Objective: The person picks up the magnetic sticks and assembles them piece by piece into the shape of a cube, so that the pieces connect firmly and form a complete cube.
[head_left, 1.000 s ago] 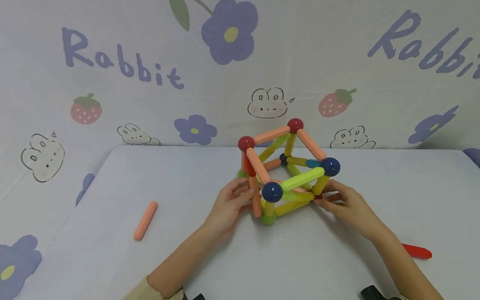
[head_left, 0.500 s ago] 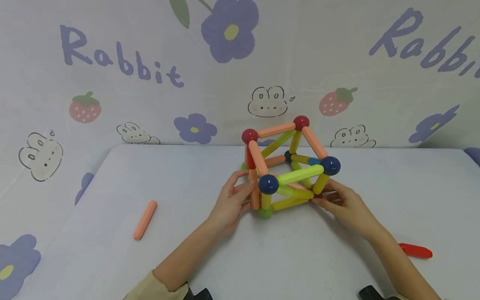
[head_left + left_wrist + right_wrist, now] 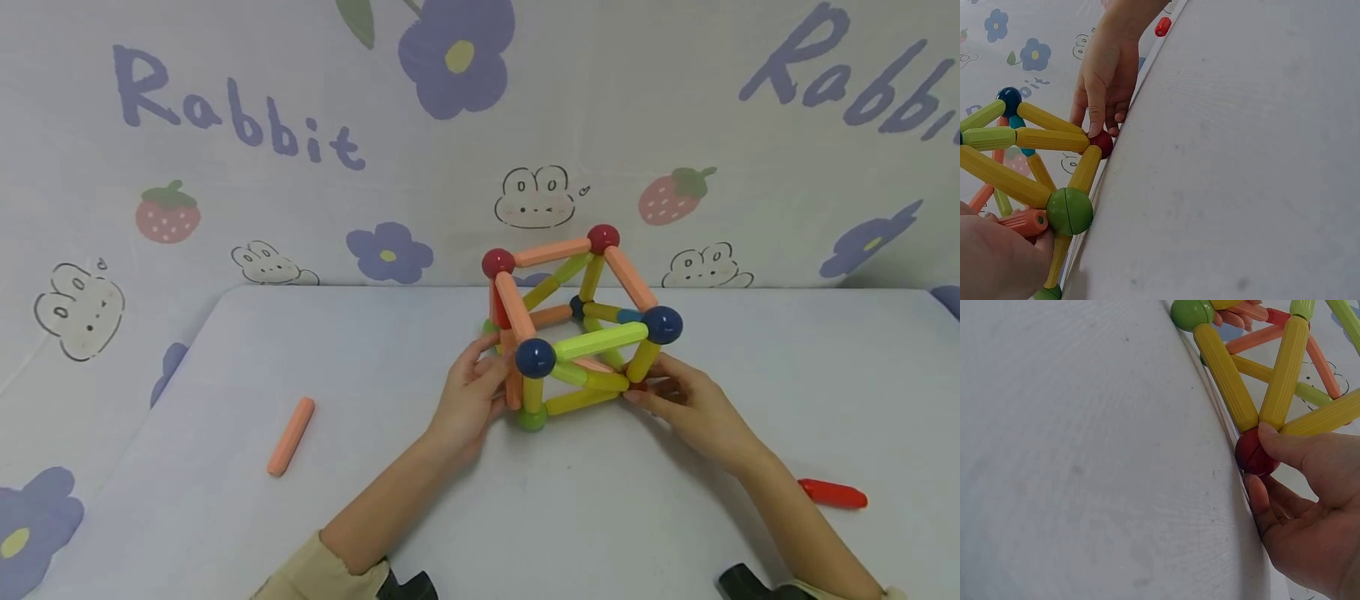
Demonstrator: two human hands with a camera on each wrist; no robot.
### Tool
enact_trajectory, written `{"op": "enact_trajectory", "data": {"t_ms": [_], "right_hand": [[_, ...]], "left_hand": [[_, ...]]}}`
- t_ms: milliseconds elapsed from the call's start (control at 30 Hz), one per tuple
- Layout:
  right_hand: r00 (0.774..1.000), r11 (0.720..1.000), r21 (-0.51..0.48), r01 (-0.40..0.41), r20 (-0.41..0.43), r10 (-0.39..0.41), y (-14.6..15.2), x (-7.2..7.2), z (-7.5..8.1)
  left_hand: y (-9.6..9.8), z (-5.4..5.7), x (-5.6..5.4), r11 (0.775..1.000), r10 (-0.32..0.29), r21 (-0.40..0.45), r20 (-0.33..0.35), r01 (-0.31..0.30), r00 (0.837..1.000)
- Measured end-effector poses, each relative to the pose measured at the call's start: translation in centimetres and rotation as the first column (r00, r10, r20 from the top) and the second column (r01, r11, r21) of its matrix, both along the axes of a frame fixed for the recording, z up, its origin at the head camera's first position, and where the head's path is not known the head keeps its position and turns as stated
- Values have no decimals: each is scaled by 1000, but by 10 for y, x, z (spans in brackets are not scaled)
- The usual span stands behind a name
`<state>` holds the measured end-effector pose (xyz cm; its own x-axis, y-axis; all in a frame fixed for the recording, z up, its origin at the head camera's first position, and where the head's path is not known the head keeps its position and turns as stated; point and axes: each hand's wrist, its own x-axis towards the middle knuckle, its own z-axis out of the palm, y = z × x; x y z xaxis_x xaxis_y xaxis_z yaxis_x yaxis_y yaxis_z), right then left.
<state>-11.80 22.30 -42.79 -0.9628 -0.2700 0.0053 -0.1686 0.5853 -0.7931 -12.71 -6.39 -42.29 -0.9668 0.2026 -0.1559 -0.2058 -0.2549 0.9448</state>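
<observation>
A cube-like frame of magnetic sticks and balls stands on the table, with red and dark blue balls along its top. At its left side, my left hand grips an orange stick. That stick's free end lies close beside the green ball at the near lower corner. Thumb and fingers of my right hand pinch the dark red ball at the lower right corner, where several yellow sticks meet. Fingers hide part of the left side of the frame in the head view.
A loose orange stick lies on the white table to the left. Near my right forearm is a red stick, partly covered by the arm. A patterned cloth hangs behind the table.
The near left corner of the frame has shifted slightly away from me, and its top red balls slightly right. My left hand has moved along with it; my right hand stays at the red ball.
</observation>
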Motion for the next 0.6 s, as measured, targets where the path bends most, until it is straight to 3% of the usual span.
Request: {"op": "enact_trajectory", "data": {"t_ms": [333,600], "right_hand": [[1000,1000,-20,-11,-8,11,2,-2,1],[1000,999,-37,-17,-10,17,2,-2,-1]], "left_hand": [[5,3,-4,986,59,154,74,-69,996],[6,2,-5,984,71,161,64,-81,995]]}}
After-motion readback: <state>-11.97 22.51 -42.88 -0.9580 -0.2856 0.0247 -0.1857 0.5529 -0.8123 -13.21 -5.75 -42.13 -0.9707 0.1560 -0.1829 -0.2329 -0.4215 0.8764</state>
